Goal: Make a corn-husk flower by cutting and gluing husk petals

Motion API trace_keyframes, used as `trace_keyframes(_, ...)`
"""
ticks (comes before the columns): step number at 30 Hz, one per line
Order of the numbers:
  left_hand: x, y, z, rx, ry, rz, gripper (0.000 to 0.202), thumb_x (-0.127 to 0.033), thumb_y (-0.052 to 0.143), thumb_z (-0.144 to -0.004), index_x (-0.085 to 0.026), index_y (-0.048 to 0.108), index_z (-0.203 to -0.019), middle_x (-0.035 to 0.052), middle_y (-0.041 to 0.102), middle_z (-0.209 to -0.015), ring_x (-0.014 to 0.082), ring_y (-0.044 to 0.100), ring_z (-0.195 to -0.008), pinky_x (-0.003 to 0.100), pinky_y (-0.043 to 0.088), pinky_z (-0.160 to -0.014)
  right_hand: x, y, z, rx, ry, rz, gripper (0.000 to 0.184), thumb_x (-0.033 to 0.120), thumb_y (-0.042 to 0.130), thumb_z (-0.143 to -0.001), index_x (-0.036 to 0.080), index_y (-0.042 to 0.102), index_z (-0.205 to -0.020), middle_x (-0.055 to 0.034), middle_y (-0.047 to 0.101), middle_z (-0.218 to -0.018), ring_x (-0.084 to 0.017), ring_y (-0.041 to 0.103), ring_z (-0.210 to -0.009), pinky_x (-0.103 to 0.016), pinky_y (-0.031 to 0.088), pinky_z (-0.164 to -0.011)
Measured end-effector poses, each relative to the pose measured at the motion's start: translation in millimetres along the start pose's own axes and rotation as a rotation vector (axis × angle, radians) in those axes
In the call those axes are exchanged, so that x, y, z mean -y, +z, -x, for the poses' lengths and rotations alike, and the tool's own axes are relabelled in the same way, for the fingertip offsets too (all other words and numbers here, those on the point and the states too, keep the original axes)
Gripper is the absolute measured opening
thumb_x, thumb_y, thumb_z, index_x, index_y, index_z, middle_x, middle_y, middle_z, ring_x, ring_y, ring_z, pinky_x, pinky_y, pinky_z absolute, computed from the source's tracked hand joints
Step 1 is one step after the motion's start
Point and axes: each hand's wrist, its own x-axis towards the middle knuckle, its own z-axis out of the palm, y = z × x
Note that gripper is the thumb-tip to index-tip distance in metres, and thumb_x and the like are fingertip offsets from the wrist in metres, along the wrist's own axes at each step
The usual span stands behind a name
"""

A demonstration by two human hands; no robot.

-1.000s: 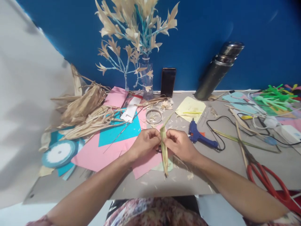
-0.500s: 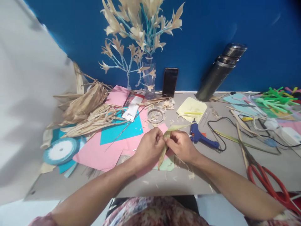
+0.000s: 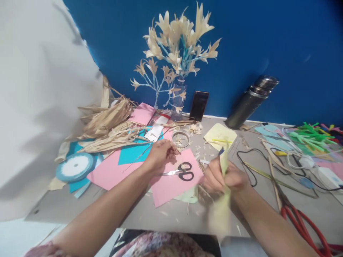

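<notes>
My right hand (image 3: 227, 177) is closed on a pale yellow-green husk strip (image 3: 224, 162). The strip's lower end is blurred and hangs below the fist. Just beyond that hand shows a blue tip of the glue gun (image 3: 221, 151); the hand hides the rest. My left hand (image 3: 164, 156) hovers over the papers with loosely curled, parted fingers, and nothing shows in them. Close to it, black-handled scissors (image 3: 184, 172) lie on a pink paper sheet (image 3: 163, 189). A tape roll (image 3: 180, 139) lies just beyond the left fingers.
Dried husks (image 3: 107, 121) are heaped at the left by a ribbon spool (image 3: 75, 166). Husk flowers (image 3: 177, 46) stand in a glass bottle at the back, beside a phone (image 3: 198, 106) and a leaning flask (image 3: 252, 101). Red-handled scissors (image 3: 297, 217) and black cable (image 3: 253, 160) lie right.
My hands have parted: the right moved right with the husk strip, over the glue gun, and the left drew back leftward, letting go of the strip. The black-handled scissors are now uncovered. The view shifted.
</notes>
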Motion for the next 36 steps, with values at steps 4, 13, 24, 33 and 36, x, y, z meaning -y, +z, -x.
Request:
trace_keyframes(4, -10, -1.9, -1, -0.049, -0.057, 0.195, 0.006, -0.017, 0.062, -0.069, -0.014, 0.057, -0.073, 0.0081, 0.07, -0.072, 0.0166, 0.066, -0.06, 0.028, 0.054, -0.054, -1, -6, 1, 0.086, 0.102, -0.038, 0.055, 0.064, 0.079, -0.051, 0.023, 0.044, -0.04, 0.0011, 0.046, -0.036, -0.009, 0.037, -0.031, -0.024, 0.032, -0.039)
trace_keyframes(13, -4, 6.0, 14, 0.13, 0.146, 0.08, 0.014, -0.022, 0.067, -0.073, -0.016, 0.054, -0.07, 0.0008, 0.063, -0.064, 0.0092, 0.053, -0.052, 0.02, 0.042, -0.048, -10, 0, -25, -0.63, 0.031, 0.785, 0.04, 0.042, 0.073, -0.077, 0.017, 0.055, -0.051, 0.0005, 0.055, -0.049, -0.01, 0.045, -0.05, -0.023, 0.032, -0.05)
trace_keyframes(24, 2, 19.3, 28, 0.183, 0.122, 0.024, 0.021, -0.03, 0.07, -0.081, -0.017, 0.054, -0.079, 0.0046, 0.072, -0.08, 0.0091, 0.057, -0.053, 0.019, 0.04, -0.047, -24, 12, -28, -0.405, 0.141, 0.044, 0.033, 0.043, 0.084, -0.071, 0.014, 0.07, -0.074, -0.0037, 0.071, -0.068, -0.004, 0.041, -0.044, -0.017, 0.028, -0.041)
trace_keyframes(33, 3, 20.8, 28, 0.192, -0.033, 0.21, 0.024, -0.024, 0.076, -0.076, -0.016, 0.053, -0.077, -0.0007, 0.065, -0.066, 0.007, 0.055, -0.049, 0.016, 0.042, -0.045, -35, 6, -30, -0.387, 0.106, 0.006, 0.036, 0.04, 0.088, -0.065, 0.014, 0.063, -0.07, 0.0026, 0.062, -0.052, -0.003, 0.038, -0.038, -0.017, 0.028, -0.039)
trace_keyframes(36, 7, 19.7, 25, 0.171, -0.074, 0.248, 0.02, -0.02, 0.073, -0.078, -0.015, 0.054, -0.077, -0.0004, 0.063, -0.065, 0.007, 0.055, -0.048, 0.017, 0.045, -0.048, -33, 6, -29, -0.42, -0.001, 0.054, 0.033, 0.042, 0.081, -0.075, 0.015, 0.068, -0.089, -0.0005, 0.07, -0.067, -0.003, 0.04, -0.04, -0.017, 0.033, -0.041)
